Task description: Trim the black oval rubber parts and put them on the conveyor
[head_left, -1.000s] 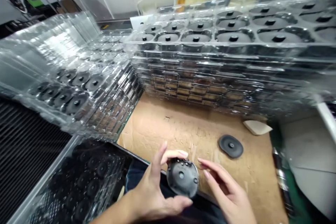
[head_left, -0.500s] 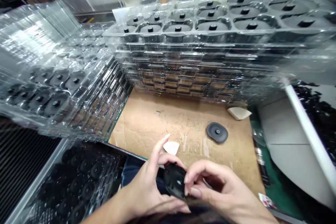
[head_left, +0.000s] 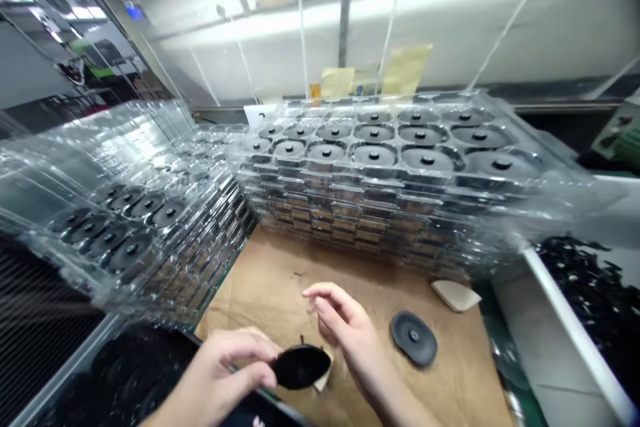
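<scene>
The tall stack of clear plastic trays (head_left: pixel 350 213) stands at 12 o'clock from the middle of the cardboard-covered surface (head_left: pixel 380 293), its top tray carrying dark grey rounded discs (head_left: pixel 326 153) with raised black hubs, one per pocket. A second tray stack (head_left: pixel 200 233), also loaded with discs, rises at 10 o'clock, its inner end meeting the first. At 3 o'clock, beyond the cardboard's edge, sits a white-rimmed bin (head_left: pixel 545 347) piled with small black parts (head_left: pixel 595 280). Near the middle is the right hand (head_left: pixel 345 327), its fingers bent and their tips separated narrowly; whether anything small lies between them I cannot tell. The left hand (head_left: pixel 227 363), at 9 o'clock, has its thumb and fingers pinched on the near-left edge of a black disc (head_left: pixel 303 368), which is raised at 8 o'clock and seen at a slant, a thin pin showing at its far rim. One loose grey disc (head_left: pixel 414 339) lies hub up at 3 o'clock. Smaller are a cream wedge (head_left: pixel 456 295) between 2 and 3 o'clock and another pale piece (head_left: pixel 323 381), partly hidden behind the held disc.
</scene>
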The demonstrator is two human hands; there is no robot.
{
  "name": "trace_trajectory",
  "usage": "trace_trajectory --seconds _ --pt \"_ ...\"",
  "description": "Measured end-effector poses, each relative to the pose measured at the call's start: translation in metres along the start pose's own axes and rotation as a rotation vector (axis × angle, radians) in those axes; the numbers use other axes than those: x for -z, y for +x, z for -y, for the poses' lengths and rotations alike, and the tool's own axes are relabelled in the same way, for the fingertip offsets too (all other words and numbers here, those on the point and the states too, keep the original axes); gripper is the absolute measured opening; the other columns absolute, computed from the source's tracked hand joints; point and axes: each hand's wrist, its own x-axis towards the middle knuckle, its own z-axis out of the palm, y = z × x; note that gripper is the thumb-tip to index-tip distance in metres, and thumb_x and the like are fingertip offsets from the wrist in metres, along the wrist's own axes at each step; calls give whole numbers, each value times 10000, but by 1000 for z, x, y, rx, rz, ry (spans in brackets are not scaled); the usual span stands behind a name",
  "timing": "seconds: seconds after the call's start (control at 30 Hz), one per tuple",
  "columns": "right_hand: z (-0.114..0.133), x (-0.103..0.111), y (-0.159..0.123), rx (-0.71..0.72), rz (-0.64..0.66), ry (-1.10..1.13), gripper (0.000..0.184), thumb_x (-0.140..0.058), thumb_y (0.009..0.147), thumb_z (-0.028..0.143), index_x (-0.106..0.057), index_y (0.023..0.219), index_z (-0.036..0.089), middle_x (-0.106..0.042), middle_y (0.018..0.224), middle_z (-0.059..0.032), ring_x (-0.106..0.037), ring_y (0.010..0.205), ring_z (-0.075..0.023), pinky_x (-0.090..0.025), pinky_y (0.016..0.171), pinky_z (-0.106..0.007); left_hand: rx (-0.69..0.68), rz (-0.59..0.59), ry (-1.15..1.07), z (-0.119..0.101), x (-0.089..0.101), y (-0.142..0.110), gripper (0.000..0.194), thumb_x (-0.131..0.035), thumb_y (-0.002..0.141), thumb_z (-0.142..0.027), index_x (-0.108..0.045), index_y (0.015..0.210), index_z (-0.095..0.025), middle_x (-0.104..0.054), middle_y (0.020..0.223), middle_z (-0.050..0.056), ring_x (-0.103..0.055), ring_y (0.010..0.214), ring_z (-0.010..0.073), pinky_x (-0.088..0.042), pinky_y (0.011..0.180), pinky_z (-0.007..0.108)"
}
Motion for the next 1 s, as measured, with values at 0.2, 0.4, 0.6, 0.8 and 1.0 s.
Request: trace_trajectory --seconds 0.2,0.4,0.6,0.8,1.0 --pt "-55 13 52 266 16 -323 222 -486 887 346 -599 869 156 -615 892 -30 -575 864 -160 -443 805 -367 -167 -109 520 -87 67 40 158 -603 740 -312 -723 816 -244 -743 823 14 -672 756 177 -516 678 228" --pt "-74 14 52 315 116 -504 156 -514 883 269 -611 864 148 -630 885 -22 -591 865 -156 -463 804 -376 -615 -338 1045 -196 82 179 197 -596 752 -346 -694 855 -210 -709 1010 49 -635 927 187 -465 892 343" --pt "-69 16 63 282 179 -600 150 -519 883 256 -606 935 145 -631 949 -33 -605 874 -155 -491 787 -364 -609 -340 1185 -197 76 322 241 -533 819 -301 -587 1007 -162 -594 1127 78 -557 1021 222 -446 875 469" --pt "-67 15 66 268 201 -644 149 -517 884 253 -606 945 151 -629 968 -34 -602 895 -160 -486 805 -371 -523 -405 1241 -176 84 332 340 -506 832 -324 -521 1133 -165 -537 1218 102 -534 1067 246 -440 882 490" --pt "-64 18 61 289 207 -677 153 -513 886 257 -603 960 156 -627 971 -34 -600 893 -160 -488 800 -368 -453 -264 1352 -163 113 187 699 -274 741 -644 -575 1115 -136 -505 1318 56 -386 1244 264 -282 998 435"
